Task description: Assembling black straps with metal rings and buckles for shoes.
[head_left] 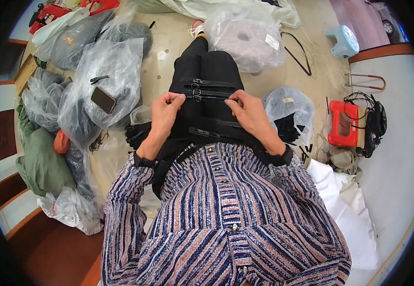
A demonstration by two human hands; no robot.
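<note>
Across my lap, a thin black buckled strap (211,98) is stretched between my two hands. My left hand (165,114) pinches its left end between thumb and fingers. The other end is pinched by my right hand (249,112). Just beyond it on my black trousers lies another black strap with a small metal buckle (196,82). Nearer my waist is a further glossy black strap (207,132). A bundle of black straps (138,135) lies beside my left forearm. To the right, a clear plastic bag (290,102) holds more black pieces.
Large clear plastic bags (116,62) with a phone (103,99) on top crowd the left. A wrapped round bundle (245,40) lies ahead. A light blue stool (342,41) and a red case (344,125) stand right. White sheeting (342,209) lies near right.
</note>
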